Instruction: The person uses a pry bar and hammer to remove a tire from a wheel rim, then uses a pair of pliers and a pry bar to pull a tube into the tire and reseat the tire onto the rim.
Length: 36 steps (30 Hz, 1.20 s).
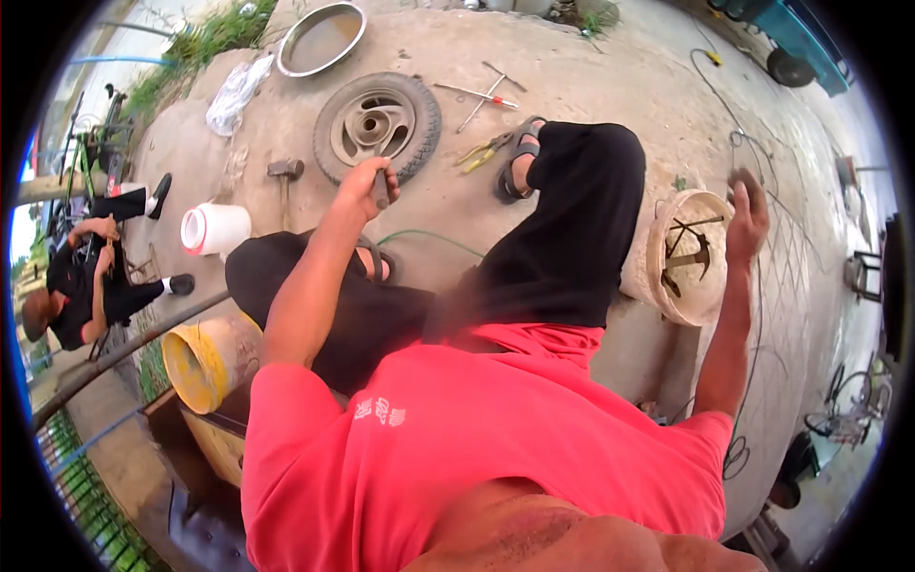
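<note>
Grips short, dark metal tool [382, 193] in curled, nearer left hand [363, 191], pointing toward grey metal wheel [371, 124] with black rubber tyre [425, 119], flat just ahead on pale concrete floor [610, 86], toward its far-left edge. Holds right hand [749, 221] open, apparently empty, beside round cream bucket [637, 262].

Far left, the round silver metal basin [362, 36] has a glossy rim; the crumpled translucent plastic bag [238, 95] gleams. The ring-shaped black rubber tyre [425, 124] is matt and ridged around its smooth grey metal wheel [370, 125]. At right, the round cream plastic bucket [641, 262] looks rough. The red T-shirt [477, 439] is matt cloth, the pale ground [610, 91] rough concrete.
</note>
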{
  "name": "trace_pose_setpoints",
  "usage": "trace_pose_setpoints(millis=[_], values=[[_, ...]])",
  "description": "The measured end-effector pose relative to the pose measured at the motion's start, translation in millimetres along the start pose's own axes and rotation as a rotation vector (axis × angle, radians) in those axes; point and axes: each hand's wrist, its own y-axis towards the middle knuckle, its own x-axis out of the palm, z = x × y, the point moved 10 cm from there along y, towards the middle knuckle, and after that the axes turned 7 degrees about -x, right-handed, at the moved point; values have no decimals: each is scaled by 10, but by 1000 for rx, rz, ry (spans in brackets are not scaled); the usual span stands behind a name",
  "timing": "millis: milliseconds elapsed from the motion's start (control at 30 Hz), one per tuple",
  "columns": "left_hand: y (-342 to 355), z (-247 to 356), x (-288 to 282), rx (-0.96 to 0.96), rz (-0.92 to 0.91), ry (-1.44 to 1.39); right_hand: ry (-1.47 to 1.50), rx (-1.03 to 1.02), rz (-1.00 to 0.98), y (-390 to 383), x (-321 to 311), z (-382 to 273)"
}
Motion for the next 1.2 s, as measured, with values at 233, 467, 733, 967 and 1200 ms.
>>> trace_pose_setpoints(millis=[233, 467, 733, 967, 1200], values=[[-16, -325, -204, -62, -28, 43, 300, -83, -854, -186, 3481, -1659], [160, -509, -183, -95, 14, 72, -75, -464, -1657, -1434, 5330, -1602], [-312, -377, -99, -241, 111, -139, -233, -475, -1879, -1868, 5765, -1244], [-700, -226, 285, -38, -94, -522, -263, -706, -1840, -1895, 5710, -1192], [-503, -851, 318, 1, 41, -139, -490, -707, -1885, -2098, 5400, -1223]])
